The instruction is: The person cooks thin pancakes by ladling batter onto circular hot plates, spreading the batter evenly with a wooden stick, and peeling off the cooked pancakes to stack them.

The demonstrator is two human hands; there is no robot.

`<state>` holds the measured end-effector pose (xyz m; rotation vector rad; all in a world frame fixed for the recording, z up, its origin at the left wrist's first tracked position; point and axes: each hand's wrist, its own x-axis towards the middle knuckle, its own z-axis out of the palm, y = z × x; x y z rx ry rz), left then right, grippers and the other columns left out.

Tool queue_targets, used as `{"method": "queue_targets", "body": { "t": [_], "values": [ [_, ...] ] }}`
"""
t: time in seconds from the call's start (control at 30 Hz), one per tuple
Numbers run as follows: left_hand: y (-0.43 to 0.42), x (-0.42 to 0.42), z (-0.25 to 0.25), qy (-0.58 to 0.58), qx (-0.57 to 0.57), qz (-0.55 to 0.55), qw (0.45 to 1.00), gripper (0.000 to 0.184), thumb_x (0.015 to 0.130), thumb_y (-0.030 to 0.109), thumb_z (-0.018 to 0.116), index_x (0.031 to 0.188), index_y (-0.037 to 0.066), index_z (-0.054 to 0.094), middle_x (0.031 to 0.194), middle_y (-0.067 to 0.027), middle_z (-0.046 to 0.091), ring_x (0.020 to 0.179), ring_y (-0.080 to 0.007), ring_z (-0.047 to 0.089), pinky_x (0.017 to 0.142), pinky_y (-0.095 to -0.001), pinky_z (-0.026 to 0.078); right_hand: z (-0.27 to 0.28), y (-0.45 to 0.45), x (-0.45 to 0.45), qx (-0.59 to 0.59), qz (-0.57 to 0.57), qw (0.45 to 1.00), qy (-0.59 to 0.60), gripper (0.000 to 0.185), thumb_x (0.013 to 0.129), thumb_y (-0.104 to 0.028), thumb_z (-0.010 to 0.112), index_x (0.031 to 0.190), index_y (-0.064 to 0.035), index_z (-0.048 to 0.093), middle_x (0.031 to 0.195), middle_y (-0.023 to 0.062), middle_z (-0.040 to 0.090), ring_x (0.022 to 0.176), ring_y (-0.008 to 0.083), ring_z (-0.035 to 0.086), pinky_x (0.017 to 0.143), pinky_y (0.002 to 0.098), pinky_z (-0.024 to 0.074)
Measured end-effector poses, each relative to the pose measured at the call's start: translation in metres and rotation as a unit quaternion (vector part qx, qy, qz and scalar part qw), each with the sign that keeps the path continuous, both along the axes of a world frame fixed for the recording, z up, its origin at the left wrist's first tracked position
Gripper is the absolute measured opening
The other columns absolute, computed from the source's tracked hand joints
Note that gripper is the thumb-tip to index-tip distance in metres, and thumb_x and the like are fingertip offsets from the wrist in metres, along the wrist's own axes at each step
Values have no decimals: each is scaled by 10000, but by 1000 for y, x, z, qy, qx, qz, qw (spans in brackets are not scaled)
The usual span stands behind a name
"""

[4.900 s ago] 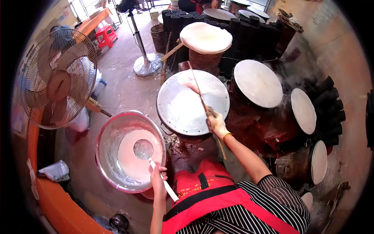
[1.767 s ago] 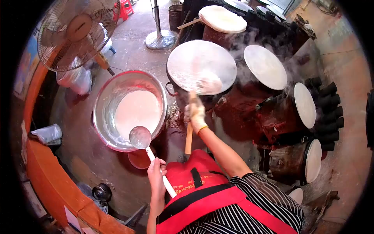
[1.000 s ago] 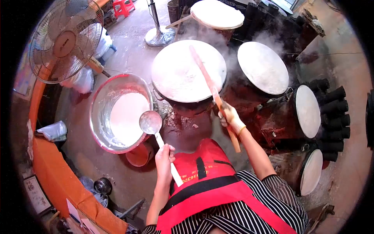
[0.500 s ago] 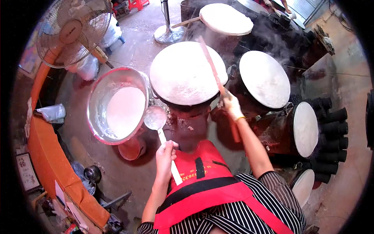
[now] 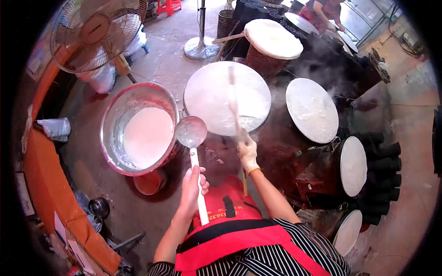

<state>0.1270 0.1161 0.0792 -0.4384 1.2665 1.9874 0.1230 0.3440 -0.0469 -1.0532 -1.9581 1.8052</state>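
My left hand [image 5: 190, 187] is wrapped round the white handle of a ladle [image 5: 191, 132], its round bowl raised between the basin and the griddle. In a pale glove, my right hand [image 5: 247, 154] grips a long flat wooden spatula [image 5: 233, 97], blurred by motion. The blade of the spatula reaches across a round griddle covered with a white layer [image 5: 207, 99], a streak showing on its right part. To the left, a large metal basin [image 5: 107, 145] with a reddish rim holds thick white batter [image 5: 147, 138].
Several more white-topped round griddles [image 5: 312, 110] stand along the right, beside stacked black cylinders [image 5: 384, 168]. Steam rises behind them. A floor fan [image 5: 94, 30] and an orange counter [image 5: 55, 193] are at left. Another person [image 5: 317, 11] works at the far right.
My right hand has swung left, bringing the spatula across the griddle. My left hand still holds the ladle near the basin. The view has shifted, showing more of the far person.
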Motion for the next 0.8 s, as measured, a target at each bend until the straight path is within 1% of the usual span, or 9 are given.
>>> {"method": "queue_targets", "body": {
  "t": [0.1,0.17,0.3,0.4,0.47,0.57,0.67,0.7,0.8],
  "values": [
    [-7,-4,-1,-2,4,-23,1000,276,962,316,430,974,40,434,596,5,367,496,-82,404,397,-191,316,24,20,9,-12,57,997,51,351,852,-189,569,1153,-9,589,912,72,655,763,134,594,675,235,458],
    [-15,-6,-3,0,7,-42,999,262,960,299,439,974,37,433,605,2,372,501,-83,408,397,-191,316,20,17,22,-61,-87,990,94,323,893,-198,543,1154,-14,591,953,50,640,697,84,564,614,203,449],
    [-25,-6,-7,-18,37,-70,997,241,957,279,448,980,40,428,628,-1,383,514,-84,416,401,-186,317,-60,2,33,35,-83,992,94,341,892,-177,533,1229,-221,560,515,-79,392,364,31,309,319,206,259],
    [-29,-5,-12,-36,53,-78,995,217,952,256,458,985,45,422,650,0,391,519,-82,416,400,-184,314,17,-6,15,-80,-1,997,20,348,867,-121,532,1214,-123,566,548,-45,437,397,40,338,351,224,283],
    [-31,-6,-12,-43,50,-85,994,202,948,241,467,986,48,419,661,2,393,520,-80,413,397,-184,309,-5,33,6,45,6,996,78,380,897,-172,548,1221,27,524,909,38,636,549,45,467,495,212,401],
    [-32,-11,-16,-53,53,-92,993,163,939,210,478,961,61,415,670,3,388,519,-76,406,390,-186,296,-21,66,-3,17,-46,996,76,370,880,-141,564,1223,-4,537,963,56,638,650,62,515,590,206,430],
    [-26,-23,-17,-44,31,-100,993,143,933,196,481,922,74,409,648,9,376,496,-76,393,383,-193,294,15,44,30,-32,60,997,-26,349,874,-130,573,1207,-28,560,904,33,632,674,58,505,605,204,421],
    [-22,-32,-22,-31,23,-105,994,142,933,196,481,914,75,408,639,11,372,489,-76,389,381,-196,294,20,38,46,-54,70,996,-15,340,873,-132,580,1199,-36,571,777,-16,589,597,38,447,540,195,371],
    [-1,-68,-38,32,-14,-116,993,172,939,195,468,839,95,370,597,33,353,461,-74,379,371,-214,301,32,28,95,-90,79,991,-57,355,878,-107,573,1227,-48,550,956,10,624,721,23,500,643,176,418]
  ]
}}
